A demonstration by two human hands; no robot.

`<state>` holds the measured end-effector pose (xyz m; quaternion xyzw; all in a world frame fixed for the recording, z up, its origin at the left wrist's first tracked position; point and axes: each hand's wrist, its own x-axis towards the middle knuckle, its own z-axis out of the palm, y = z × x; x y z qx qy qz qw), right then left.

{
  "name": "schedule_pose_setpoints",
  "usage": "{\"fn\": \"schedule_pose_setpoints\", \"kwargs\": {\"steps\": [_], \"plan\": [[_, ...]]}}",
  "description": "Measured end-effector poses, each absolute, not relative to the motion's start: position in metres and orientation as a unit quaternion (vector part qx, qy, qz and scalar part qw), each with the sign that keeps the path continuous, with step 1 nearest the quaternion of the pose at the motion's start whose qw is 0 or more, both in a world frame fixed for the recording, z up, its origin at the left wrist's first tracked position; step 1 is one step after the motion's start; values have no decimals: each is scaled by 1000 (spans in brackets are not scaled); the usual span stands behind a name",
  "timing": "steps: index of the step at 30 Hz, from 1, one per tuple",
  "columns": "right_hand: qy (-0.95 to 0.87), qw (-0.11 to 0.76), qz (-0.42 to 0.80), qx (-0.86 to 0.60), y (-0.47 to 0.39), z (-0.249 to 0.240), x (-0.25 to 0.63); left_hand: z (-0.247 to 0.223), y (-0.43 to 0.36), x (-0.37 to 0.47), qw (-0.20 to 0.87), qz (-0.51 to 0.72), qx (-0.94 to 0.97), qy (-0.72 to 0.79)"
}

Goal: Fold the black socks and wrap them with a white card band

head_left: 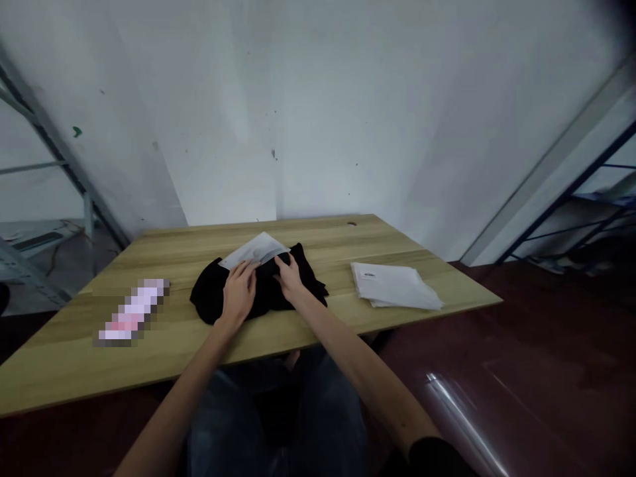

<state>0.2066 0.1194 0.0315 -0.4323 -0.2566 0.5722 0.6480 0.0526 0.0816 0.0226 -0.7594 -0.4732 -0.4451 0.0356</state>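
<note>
Black fabric (209,295) lies bunched on the wooden table, in front of me. A translucent white plastic bag (256,248) rests over its far part, one corner pointing toward the wall. My left hand (240,288) lies on the bag's near edge, fingers bent and close together over plastic and cloth. At the bag's right end my right hand (289,275) pinches its edge between thumb and fingers, with black cloth just beneath.
A stack of white plastic bags (392,285) lies on the table (199,358) at right. A pixelated pink and white object (134,311) is at left. Behind the table stands a white wall, with metal frames at both sides.
</note>
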Motion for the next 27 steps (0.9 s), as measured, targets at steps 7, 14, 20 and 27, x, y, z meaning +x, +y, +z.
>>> {"fn": "schedule_pose_setpoints", "kwargs": {"steps": [7,14,20,27], "plan": [[-404,544,652,-339,109,32,228,20,83,51,0,-478,-738,-477],[-418,533,648,-348,112,33,232,24,82,54,-45,-508,-729,-456],[-334,593,635,-366,120,29,217,25,81,54,-48,-499,-744,-442],[-292,651,579,-394,123,29,199,22,83,58,-12,-491,-750,-443]]}}
